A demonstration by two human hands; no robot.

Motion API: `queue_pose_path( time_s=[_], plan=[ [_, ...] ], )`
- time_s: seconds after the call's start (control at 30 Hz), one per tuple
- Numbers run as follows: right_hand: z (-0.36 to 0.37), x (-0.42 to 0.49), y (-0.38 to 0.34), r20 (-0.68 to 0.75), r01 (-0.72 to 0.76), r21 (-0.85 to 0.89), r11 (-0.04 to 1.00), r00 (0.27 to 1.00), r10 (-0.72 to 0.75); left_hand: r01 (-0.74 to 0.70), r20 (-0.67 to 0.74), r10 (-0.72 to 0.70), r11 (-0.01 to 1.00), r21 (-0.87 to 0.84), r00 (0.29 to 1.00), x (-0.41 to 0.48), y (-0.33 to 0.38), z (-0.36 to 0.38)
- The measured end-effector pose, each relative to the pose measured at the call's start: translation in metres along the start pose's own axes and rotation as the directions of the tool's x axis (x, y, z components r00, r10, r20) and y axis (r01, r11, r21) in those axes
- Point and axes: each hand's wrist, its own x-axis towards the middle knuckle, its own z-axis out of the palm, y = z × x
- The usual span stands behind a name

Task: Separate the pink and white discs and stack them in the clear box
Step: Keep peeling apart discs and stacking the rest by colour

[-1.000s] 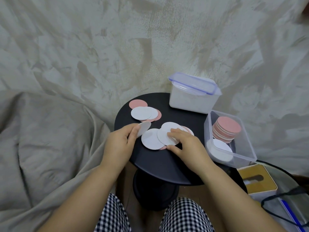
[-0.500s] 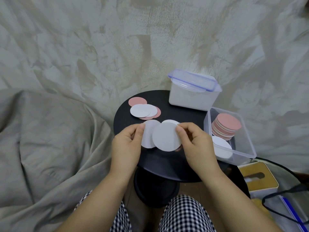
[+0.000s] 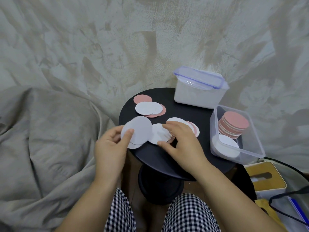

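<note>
Discs feel thin, light and stiff, so I pinch them by the rim: my left hand (image 3: 110,148) grips two white discs (image 3: 137,129), while my right hand (image 3: 182,141) curls, half open, over the loose pile (image 3: 158,133) on the table (image 3: 175,158); the clear box (image 3: 257,148) waits right.

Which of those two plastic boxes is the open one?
The clear box at the table's right edge: it has no lid, and pink and white discs sit stacked inside. The frosted box behind it has its blue-trimmed lid on.

matt discs (image 3: 136,129) perhaps paper, clear plastic box (image 3: 257,148)
</note>
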Motion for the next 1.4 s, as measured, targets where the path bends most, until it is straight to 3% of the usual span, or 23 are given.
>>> queue_pose_path(
  time_s=[0.1,0.27,0.4,0.53,0.67,0.8,0.97,1.03,1.17,1.3,1.4],
  plan=[
    [0.003,0.007,-0.001,0.143,0.034,-0.141,0.989,0.990,-0.013,0.007,-0.061,-0.007,1.000,0.005,0.998,0.006,-0.003,-0.009],
    [-0.004,0.013,0.003,0.148,0.093,-0.165,0.982,0.987,-0.069,0.020,-0.080,-0.019,1.000,0.017,0.997,0.006,-0.006,-0.012],
    [-0.007,0.008,0.006,0.020,0.069,0.035,0.997,0.997,-0.070,0.035,-0.077,-0.033,0.999,0.028,0.996,0.006,-0.010,-0.009],
    [-0.011,0.006,0.009,-0.196,-0.035,0.235,0.971,0.977,0.083,0.041,-0.059,-0.041,0.999,0.009,0.997,0.004,-0.009,0.000],
    [-0.015,0.004,0.003,-0.081,-0.196,0.585,0.787,0.951,0.298,0.079,0.000,-0.079,0.991,-0.105,0.997,0.000,-0.003,0.011],
    [-0.012,-0.002,0.002,-0.067,-0.225,0.632,0.742,0.938,0.341,0.167,0.169,-0.133,0.964,-0.208,0.977,-0.011,0.005,0.025],
    [-0.011,-0.014,0.011,-0.125,-0.197,0.587,0.785,0.936,0.329,0.164,0.343,-0.101,0.974,-0.159,0.934,-0.028,0.004,0.040],
    [-0.014,-0.022,0.014,-0.121,-0.167,0.597,0.785,0.948,0.294,0.114,0.400,-0.061,0.987,-0.110,0.915,-0.033,0.002,0.045],
    [-0.019,-0.043,0.019,-0.154,-0.091,0.504,0.859,0.969,0.193,-0.137,0.453,0.108,0.990,0.031,0.885,-0.044,-0.002,0.054],
    [-0.019,-0.057,0.032,-0.318,0.041,0.274,0.961,0.947,0.050,-0.394,0.519,0.275,0.910,0.132,0.809,-0.053,-0.004,0.062],
    [-0.015,-0.064,0.037,-0.340,0.062,0.201,0.978,0.941,0.010,-0.517,0.556,0.329,0.828,0.219,0.763,-0.056,-0.012,0.065]
  ],
)
